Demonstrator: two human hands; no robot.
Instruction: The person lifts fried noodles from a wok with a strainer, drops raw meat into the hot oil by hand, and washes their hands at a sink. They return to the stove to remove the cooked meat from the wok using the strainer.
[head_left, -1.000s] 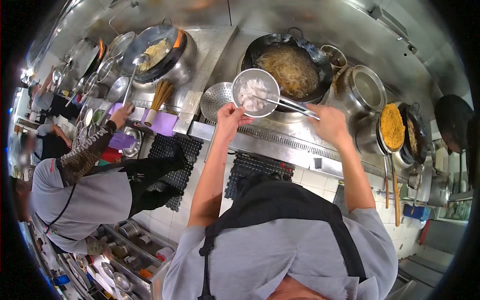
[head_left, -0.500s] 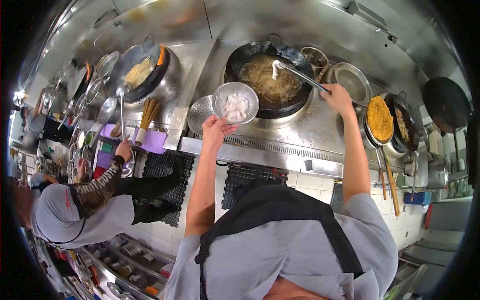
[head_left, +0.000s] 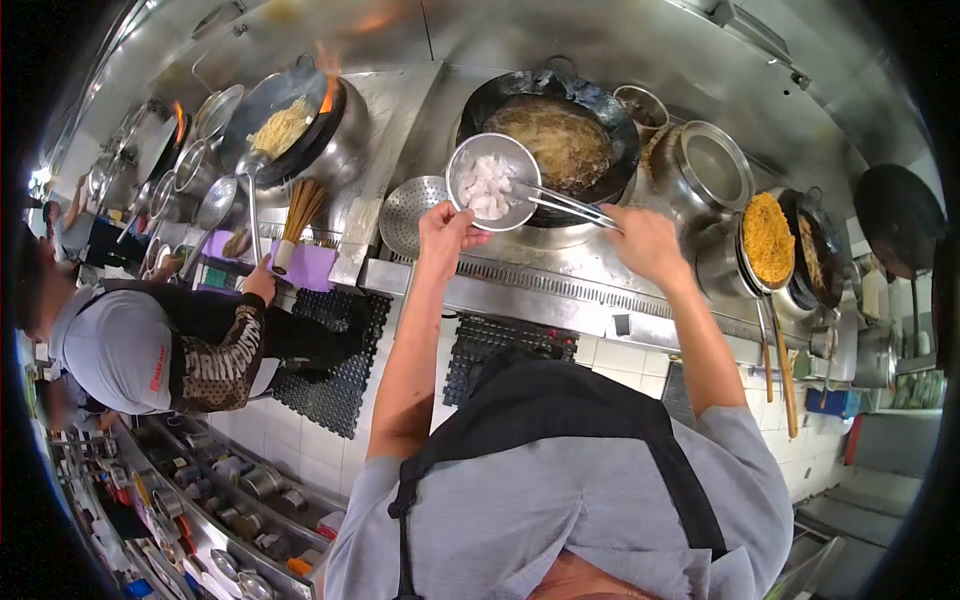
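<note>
My left hand (head_left: 447, 238) grips the rim of a metal bowl (head_left: 463, 205), tilted toward me in front of the wok. Several pale, coated pieces (head_left: 488, 180) of what looks like raw meat or fish lie in it. My right hand (head_left: 645, 240) is closed around metal tongs (head_left: 568, 203), whose tips reach into the bowl at the pieces. Behind the bowl stands a large black wok (head_left: 622, 125) with bubbling oil (head_left: 560, 140).
A perforated skimmer (head_left: 405, 215) lies left of the bowl. On the right, a strainer of orange-yellow food (head_left: 768, 240) rests on a pot, its handles sticking out. A co-worker (head_left: 130, 345) on the left tends a wok of noodles (head_left: 280, 128) over flames (head_left: 328, 90).
The tongs have moved from above the oil, where they held a white piece, down and left into the bowl. My left hand has raised the bowl slightly. The co-worker has leaned forward.
</note>
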